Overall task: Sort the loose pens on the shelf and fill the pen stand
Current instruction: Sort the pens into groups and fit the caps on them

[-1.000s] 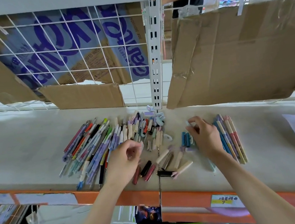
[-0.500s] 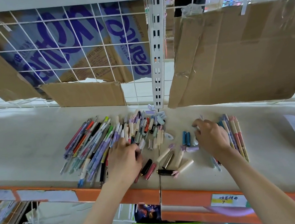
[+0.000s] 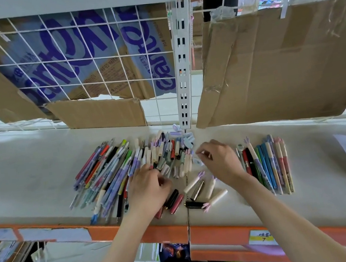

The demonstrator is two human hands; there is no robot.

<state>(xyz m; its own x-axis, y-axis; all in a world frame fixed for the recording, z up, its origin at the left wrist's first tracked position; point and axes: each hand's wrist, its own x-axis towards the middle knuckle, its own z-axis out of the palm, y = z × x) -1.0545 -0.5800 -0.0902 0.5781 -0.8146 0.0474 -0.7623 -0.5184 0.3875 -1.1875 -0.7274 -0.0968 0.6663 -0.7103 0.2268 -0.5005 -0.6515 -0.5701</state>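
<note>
On the pale, smooth shelf (image 3: pixel 29 173), slim plastic pens (image 3: pixel 107 173) lie in a heap near its back edge. The left hand (image 3: pixel 151 189) rests curled on them; its grip is unclear. The right hand (image 3: pixel 221 162) pinches something small beside a sorted row (image 3: pixel 268 166). The cardboard (image 3: pixel 91 60) behind reads "PURIFIED WATER".

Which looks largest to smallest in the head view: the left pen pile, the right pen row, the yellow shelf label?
1. left pen pile
2. right pen row, clearly smaller
3. yellow shelf label, smallest, though nearest the camera
</note>
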